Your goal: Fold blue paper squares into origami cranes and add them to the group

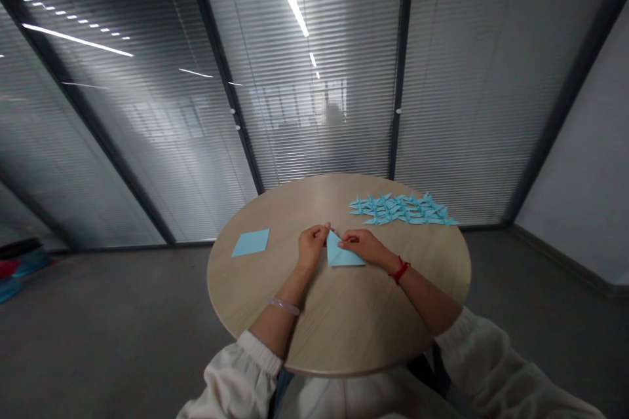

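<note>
A light blue paper sheet folded into a triangle (pixel 344 258) lies on the table in front of me. My left hand (pixel 312 245) pinches at its upper left corner, thumb and fingertips close together. From the other side, my right hand (pixel 363 243) has its bent fingers on the paper's upper right edge, gripping or pressing it there. Parts of the paper's top are covered by the fingers. To the left, apart from both hands, a flat blue paper square (pixel 250 243) rests on the tabletop.
Several blue folded paper cranes (pixel 403 209) stand in close rows at the back right of the round wooden table (pixel 363 321). Behind it rises a glass wall with blinds (pixel 324 144). Blue and red objects (pixel 24 262) sit on the floor at far left.
</note>
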The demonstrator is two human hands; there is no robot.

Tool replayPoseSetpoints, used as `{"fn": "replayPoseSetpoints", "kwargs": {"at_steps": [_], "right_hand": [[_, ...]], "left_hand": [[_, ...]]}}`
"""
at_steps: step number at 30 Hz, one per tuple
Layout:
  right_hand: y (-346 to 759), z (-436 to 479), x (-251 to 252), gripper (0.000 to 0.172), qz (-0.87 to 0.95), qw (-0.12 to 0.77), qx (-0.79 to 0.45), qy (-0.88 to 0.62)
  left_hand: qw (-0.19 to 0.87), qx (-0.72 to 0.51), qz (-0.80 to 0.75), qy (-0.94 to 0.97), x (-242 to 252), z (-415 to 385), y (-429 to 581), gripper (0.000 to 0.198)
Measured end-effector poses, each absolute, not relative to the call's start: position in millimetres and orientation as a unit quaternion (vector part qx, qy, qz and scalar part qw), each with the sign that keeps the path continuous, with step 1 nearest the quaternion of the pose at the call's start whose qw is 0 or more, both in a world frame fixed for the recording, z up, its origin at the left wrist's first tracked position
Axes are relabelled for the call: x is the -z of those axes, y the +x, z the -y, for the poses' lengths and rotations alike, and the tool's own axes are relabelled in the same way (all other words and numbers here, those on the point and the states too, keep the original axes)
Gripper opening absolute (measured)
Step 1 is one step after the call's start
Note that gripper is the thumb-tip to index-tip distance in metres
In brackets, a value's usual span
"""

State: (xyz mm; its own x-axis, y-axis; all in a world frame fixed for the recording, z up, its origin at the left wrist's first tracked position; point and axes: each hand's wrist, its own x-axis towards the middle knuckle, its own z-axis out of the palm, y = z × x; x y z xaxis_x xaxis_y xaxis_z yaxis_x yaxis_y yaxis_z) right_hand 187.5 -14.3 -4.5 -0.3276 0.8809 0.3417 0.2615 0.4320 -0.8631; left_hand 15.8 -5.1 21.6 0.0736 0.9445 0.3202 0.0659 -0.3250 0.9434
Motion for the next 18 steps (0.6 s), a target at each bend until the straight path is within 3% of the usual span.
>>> {"fn": "replayPoseSetpoints", "kwargs": {"at_steps": [10,18], "right_hand": [[189.4,7.3,12.6,0.033,0.719,0.437,-0.377,-0.387],[191.1,5.3,15.1,0.036,0.725,0.42,-0.379,-0.393]], "left_hand": [[0.492,-0.489,-0.383,0.61,-13.4,-1.4,18.0,0.044],[0.466,-0.497,-0.38,0.626,-11.6,-3.0,17.6,0.039]]}}
